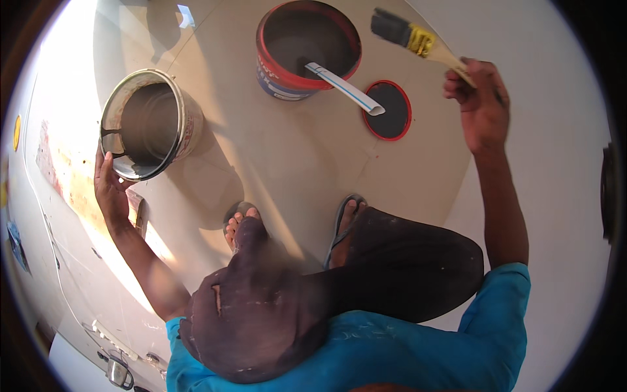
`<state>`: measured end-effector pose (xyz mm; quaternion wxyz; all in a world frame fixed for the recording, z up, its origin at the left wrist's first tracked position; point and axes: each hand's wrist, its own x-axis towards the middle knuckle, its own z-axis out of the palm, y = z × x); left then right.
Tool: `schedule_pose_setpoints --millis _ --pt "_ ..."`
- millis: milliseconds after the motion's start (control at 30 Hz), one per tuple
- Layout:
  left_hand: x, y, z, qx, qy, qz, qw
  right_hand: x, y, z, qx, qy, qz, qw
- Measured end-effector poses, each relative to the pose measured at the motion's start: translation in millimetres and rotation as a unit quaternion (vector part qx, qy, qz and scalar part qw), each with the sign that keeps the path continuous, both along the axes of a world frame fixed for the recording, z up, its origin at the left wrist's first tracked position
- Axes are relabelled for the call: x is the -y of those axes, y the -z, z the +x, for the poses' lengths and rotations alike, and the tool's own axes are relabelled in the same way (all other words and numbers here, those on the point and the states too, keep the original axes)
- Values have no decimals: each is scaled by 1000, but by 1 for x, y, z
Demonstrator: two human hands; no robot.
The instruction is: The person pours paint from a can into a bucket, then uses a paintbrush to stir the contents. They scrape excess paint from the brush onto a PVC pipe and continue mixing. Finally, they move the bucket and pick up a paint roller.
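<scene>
Wide apart went the hands! From my remote seat I had the right hand (484, 104) closed around the handle of a paintbrush (421, 42), up at the right, bristles pointing left. Over on the left, I had the left hand (112, 189) clamped on the near rim of a pale bucket (191, 124), dark inside. Between them stood a red-rimmed tub (271, 81), a white strip (346, 89) across its edge!

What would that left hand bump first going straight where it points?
The white plastic bucket, right away: the left hand seems to be gripping its near edge, though exact depth is unclear.
</scene>
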<state>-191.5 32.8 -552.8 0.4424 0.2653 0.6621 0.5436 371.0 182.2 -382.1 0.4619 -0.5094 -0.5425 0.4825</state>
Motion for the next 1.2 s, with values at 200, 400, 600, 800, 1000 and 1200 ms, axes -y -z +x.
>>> schedule_pose_setpoints --millis 200,400,600,800,1000,1200 --pt "-10 9 -13 -16 2 -16 1000 -5 67 2 144 -45 116 982" --pt "9 -16 -13 -297 -207 23 932 -22 105 -6 261 -141 242 924" --pt "-48 -38 191 -497 158 341 783 -16 109 8 318 -128 293 893" --pt "-112 6 272 -433 227 436 756 -17 107 3 299 -143 255 908" --pt "-135 29 277 -435 195 470 743 -19 93 7 331 -177 253 892" --pt "-134 27 278 -443 185 464 745 -15 79 9 360 -183 241 883"
